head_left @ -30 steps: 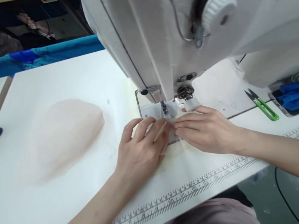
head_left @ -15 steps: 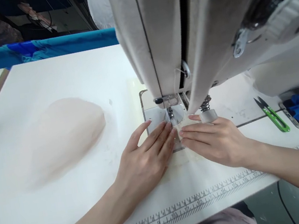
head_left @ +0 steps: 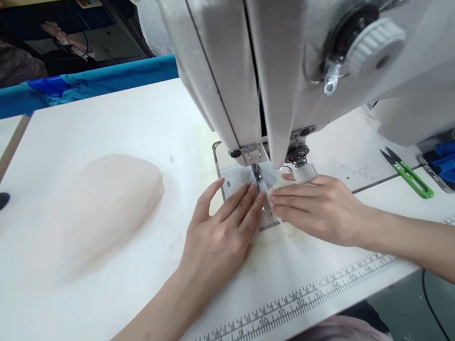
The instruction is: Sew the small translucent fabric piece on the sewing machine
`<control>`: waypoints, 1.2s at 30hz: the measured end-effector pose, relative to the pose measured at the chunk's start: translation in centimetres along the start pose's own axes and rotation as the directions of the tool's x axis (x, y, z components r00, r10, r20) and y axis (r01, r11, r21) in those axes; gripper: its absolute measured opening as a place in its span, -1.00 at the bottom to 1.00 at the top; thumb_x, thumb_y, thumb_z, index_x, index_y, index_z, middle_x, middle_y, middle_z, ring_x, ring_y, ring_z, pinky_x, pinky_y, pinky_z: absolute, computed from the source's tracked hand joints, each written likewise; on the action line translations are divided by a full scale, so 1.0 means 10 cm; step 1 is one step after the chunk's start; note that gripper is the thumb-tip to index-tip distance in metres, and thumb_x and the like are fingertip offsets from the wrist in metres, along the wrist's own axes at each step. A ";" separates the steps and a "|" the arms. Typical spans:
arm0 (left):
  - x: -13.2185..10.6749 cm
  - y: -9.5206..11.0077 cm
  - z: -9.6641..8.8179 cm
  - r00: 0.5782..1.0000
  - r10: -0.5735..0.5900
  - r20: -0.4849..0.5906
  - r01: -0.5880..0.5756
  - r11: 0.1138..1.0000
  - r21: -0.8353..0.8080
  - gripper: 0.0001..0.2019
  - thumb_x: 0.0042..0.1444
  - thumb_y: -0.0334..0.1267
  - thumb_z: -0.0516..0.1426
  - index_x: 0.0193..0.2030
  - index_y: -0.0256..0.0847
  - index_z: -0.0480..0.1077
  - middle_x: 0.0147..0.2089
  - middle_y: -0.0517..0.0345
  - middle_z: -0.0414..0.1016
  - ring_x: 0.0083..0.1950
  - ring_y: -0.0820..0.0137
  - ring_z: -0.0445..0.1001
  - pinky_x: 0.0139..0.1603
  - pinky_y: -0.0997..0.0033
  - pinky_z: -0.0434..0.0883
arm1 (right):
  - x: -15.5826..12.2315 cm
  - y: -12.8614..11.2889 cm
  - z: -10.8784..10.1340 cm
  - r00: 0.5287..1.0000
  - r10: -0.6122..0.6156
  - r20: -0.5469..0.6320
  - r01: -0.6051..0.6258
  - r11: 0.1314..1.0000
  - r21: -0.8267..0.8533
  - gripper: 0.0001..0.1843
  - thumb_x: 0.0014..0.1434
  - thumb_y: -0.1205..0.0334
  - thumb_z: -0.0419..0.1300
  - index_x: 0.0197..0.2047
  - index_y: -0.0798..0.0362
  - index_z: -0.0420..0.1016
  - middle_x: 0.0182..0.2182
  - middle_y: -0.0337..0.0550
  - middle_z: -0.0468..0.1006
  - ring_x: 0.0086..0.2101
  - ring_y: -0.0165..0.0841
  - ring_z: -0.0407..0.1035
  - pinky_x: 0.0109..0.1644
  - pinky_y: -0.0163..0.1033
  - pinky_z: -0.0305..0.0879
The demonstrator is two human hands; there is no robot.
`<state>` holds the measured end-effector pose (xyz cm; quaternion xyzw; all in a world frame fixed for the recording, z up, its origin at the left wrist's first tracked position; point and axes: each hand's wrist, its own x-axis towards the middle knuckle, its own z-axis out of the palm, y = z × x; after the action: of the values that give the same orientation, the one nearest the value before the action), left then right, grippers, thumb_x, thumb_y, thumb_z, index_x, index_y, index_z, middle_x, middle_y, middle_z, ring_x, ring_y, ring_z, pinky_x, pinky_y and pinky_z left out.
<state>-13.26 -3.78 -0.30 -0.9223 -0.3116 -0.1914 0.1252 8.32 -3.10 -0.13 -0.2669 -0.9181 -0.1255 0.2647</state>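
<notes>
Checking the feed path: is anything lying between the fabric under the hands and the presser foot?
Nothing visible. The left hand and right hand lie flat on the thin pale fabric, fingertips almost meeting right before the presser foot. The green snips and the fabric pile lie well off to either side.

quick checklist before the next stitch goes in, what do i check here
1. Left hand flat on the fabric piece: ok.
2. Right hand flat on it from the other side: ok.
3. Fingertips in front of the needle, not under it: ok, but close.
4. Piece's edge lying under the needle: cannot tell.
5. Thread snips lying apart on the right: ok.
6. Fabric pile apart from both hands: ok.
</notes>
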 end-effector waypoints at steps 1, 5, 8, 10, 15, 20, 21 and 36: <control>0.01 -0.01 0.01 1.000 -0.006 -0.006 0.006 1.000 0.003 -0.71 0.26 -0.41 0.06 0.11 -0.37 0.38 0.07 -0.08 0.51 0.10 0.24 0.50 0.30 -0.03 0.21 | 0.00 0.00 0.01 1.000 -0.001 -0.006 0.001 1.000 -0.003 -0.76 0.23 0.51 0.11 -0.31 0.10 0.58 -0.23 -0.25 0.66 -0.17 -0.42 0.53 0.09 -0.22 0.41; 0.01 0.00 0.00 1.000 -0.012 -0.020 0.012 1.000 0.010 -0.71 0.27 -0.40 0.05 0.10 -0.34 0.39 0.07 -0.06 0.52 0.11 0.23 0.49 0.33 -0.05 0.17 | -0.01 0.01 0.03 1.000 -0.003 -0.011 0.003 1.000 -0.017 -0.77 0.23 0.51 0.11 -0.28 0.11 0.58 -0.21 -0.22 0.66 -0.15 -0.41 0.53 0.10 -0.21 0.41; -0.01 0.04 -0.04 0.999 0.015 -0.044 -0.014 1.000 0.009 -0.71 0.24 -0.43 0.07 0.09 -0.34 0.39 0.05 -0.04 0.53 0.10 0.28 0.50 0.35 -0.01 0.17 | -0.01 0.00 0.03 1.000 -0.019 0.005 0.019 0.999 -0.034 -0.77 0.23 0.51 0.11 -0.25 0.13 0.58 -0.19 -0.19 0.65 -0.14 -0.40 0.53 0.11 -0.19 0.41; -0.03 0.06 -0.06 0.999 0.019 -0.043 -0.019 1.000 0.003 -0.71 0.23 -0.45 0.09 0.08 -0.35 0.40 0.03 -0.04 0.55 0.08 0.29 0.51 0.35 0.01 0.18 | -0.02 -0.01 0.02 0.999 -0.031 0.011 0.032 0.999 -0.039 -0.78 0.23 0.51 0.11 -0.24 0.14 0.58 -0.18 -0.18 0.65 -0.15 -0.39 0.53 0.11 -0.18 0.42; -0.06 0.06 -0.05 0.999 0.009 -0.044 -0.010 1.000 -0.020 -0.71 0.23 -0.44 0.09 0.08 -0.34 0.40 0.01 -0.03 0.56 0.04 0.30 0.53 0.37 -0.03 0.16 | -0.01 -0.01 0.01 0.999 -0.035 0.009 0.036 0.999 -0.039 -0.76 0.25 0.51 0.09 -0.23 0.14 0.58 -0.19 -0.17 0.65 -0.14 -0.38 0.53 0.09 -0.18 0.44; -0.03 0.00 -0.01 0.999 0.000 -0.050 -0.001 1.000 -0.022 -0.70 0.23 -0.44 0.09 0.09 -0.33 0.40 0.01 -0.02 0.56 0.06 0.28 0.52 0.39 -0.05 0.12 | 0.00 0.01 0.05 1.000 -0.023 0.009 0.023 0.999 -0.042 -0.75 0.25 0.51 0.08 -0.20 0.15 0.58 -0.17 -0.16 0.65 -0.17 -0.39 0.54 0.11 -0.16 0.43; -0.01 -0.01 0.00 0.999 -0.004 -0.050 0.003 1.000 -0.016 -0.70 0.23 -0.44 0.08 0.10 -0.32 0.39 0.02 -0.01 0.56 0.06 0.28 0.52 0.39 -0.05 0.12 | 0.00 0.02 0.05 1.000 -0.021 0.010 0.022 0.999 -0.045 -0.75 0.25 0.52 0.08 -0.20 0.15 0.58 -0.17 -0.15 0.65 -0.19 -0.38 0.55 0.12 -0.15 0.42; -0.06 0.16 -0.08 0.998 -0.058 -0.017 0.057 0.998 -0.019 -0.71 0.26 -0.34 0.09 0.10 -0.35 0.40 0.05 -0.05 0.53 0.08 0.26 0.51 0.42 -0.06 0.05 | -0.02 -0.02 0.05 1.000 -0.011 0.025 0.013 0.998 -0.066 -0.78 0.30 0.35 0.09 -0.14 0.20 0.57 -0.15 -0.07 0.64 -0.15 -0.33 0.54 0.17 -0.09 0.39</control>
<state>-12.96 -5.61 -0.06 -0.9124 -0.3352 -0.2056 0.1138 8.13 -3.17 -0.73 -0.2715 -0.9182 -0.1542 0.2436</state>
